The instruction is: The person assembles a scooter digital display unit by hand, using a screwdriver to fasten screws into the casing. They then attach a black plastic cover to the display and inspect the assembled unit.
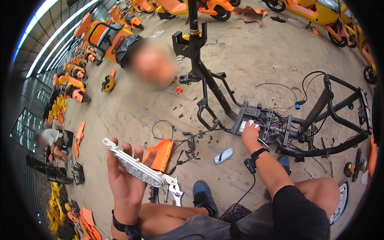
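Note:
My left hand (127,186) is raised at the lower left, its fingers wrapped round a white metal footrest (138,170) with an oval ribbed face and a narrow tab at one end. My right hand (250,135) reaches down to the base of a black scooter frame (216,90). Its fingers are bent on a small white piece (243,125) beside a black box (253,113) and a tangle of wires. That piece is mostly covered by my fingers. On the floor between my hands lies a pale oval pad (223,155).
An adjustable wrench (175,194) and an orange panel (163,155) lie near my left hand, by a loose wiring harness (190,146). A power drill (353,169) stands at the far right. Orange scooters (218,9) line the back. Another person (54,140) sits at the far left.

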Demonstrator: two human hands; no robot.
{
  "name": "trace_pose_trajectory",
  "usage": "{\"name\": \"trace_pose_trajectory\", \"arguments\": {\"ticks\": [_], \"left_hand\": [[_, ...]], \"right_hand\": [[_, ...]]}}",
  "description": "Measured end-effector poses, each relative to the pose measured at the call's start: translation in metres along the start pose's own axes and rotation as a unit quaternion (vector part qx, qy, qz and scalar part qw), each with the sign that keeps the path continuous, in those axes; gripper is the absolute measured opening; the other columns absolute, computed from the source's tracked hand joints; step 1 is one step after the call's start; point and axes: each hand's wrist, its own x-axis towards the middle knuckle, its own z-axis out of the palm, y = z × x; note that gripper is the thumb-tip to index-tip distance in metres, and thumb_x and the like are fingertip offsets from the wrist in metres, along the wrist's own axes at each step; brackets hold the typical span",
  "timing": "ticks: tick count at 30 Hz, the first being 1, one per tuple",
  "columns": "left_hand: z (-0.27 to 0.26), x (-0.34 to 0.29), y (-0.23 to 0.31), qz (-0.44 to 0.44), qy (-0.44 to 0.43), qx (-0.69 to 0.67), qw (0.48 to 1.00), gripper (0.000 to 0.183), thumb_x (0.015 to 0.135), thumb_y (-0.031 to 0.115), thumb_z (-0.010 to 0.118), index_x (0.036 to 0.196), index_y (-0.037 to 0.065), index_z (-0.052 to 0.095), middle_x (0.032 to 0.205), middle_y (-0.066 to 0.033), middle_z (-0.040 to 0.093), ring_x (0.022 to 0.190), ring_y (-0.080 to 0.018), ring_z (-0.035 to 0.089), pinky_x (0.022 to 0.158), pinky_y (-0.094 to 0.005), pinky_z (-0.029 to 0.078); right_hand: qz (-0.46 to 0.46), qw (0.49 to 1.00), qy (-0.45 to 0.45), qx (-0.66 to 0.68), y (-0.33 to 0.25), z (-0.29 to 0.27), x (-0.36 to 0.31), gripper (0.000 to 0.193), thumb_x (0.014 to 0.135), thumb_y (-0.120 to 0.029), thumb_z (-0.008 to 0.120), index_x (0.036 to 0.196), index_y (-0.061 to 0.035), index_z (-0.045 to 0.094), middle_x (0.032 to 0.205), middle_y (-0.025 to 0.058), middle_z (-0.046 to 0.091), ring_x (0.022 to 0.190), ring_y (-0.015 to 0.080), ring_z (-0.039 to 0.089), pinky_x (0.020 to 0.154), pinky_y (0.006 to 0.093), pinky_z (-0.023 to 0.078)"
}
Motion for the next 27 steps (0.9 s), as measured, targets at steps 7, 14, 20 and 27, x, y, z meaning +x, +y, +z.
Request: {"name": "trace_pose_trajectory", "arguments": {"ticks": [7, 14, 20, 27], "left_hand": [[-0.014, -0.003, -0.004, -0.037, 0.008, 0.078, 0.996, 0.055, 0.103, 0.046, 0.052, 0.15, 0.023, 0.036, 0.107, -0.0064, 0.063, 0.098, -0.0258, 0.07, 0.095, -0.0537, 0.056], [-0.015, -0.004, 0.011, -0.05, 0.027, 0.101, 0.993, 0.044, 0.107, 0.025, 0.05, 0.147, 0.011, 0.038, 0.129, -0.0275, 0.06, 0.114, -0.0376, 0.064, 0.099, -0.0516, 0.054], [-0.021, -0.007, 0.013, -0.054, 0.018, 0.08, 0.995, 0.034, 0.107, 0.019, 0.047, 0.136, 0.002, 0.044, 0.129, -0.0245, 0.062, 0.116, -0.0357, 0.064, 0.103, -0.0512, 0.052], [0.003, -0.003, -0.005, -0.031, 0.005, 0.056, 0.998, 0.03, 0.105, 0.013, 0.05, 0.133, 0.002, 0.046, 0.13, -0.0196, 0.061, 0.125, -0.0328, 0.059, 0.105, -0.0504, 0.05]], "right_hand": [[-0.01, 0.999, -0.03, -0.017, -0.004, 0.016, 0.012, 0.032, 0.093, -0.015, 0.061, 0.123, -0.0037, 0.063, 0.126, 0.0173, 0.061, 0.114, 0.0393, 0.062, 0.087, 0.0441, 0.057], [0.011, 0.99, 0.114, 0.085, -0.003, -0.048, 0.015, 0.019, 0.096, -0.013, 0.055, 0.108, -0.0035, 0.066, 0.104, 0.0158, 0.071, 0.096, 0.0359, 0.07, 0.078, 0.0482, 0.058], [-0.115, 0.69, -0.015, 0.715, -0.056, -0.206, -0.052, 0.027, 0.094, -0.017, 0.071, 0.113, 0.0015, 0.067, 0.085, 0.0021, 0.066, 0.065, 0.0118, 0.059, 0.06, 0.025, 0.047], [-0.249, 0.58, -0.198, 0.75, -0.09, -0.287, -0.183, 0.016, 0.095, -0.011, 0.071, 0.107, -0.0022, 0.066, 0.083, -0.005, 0.062, 0.068, 0.0014, 0.053, 0.059, 0.0182, 0.043]]}}
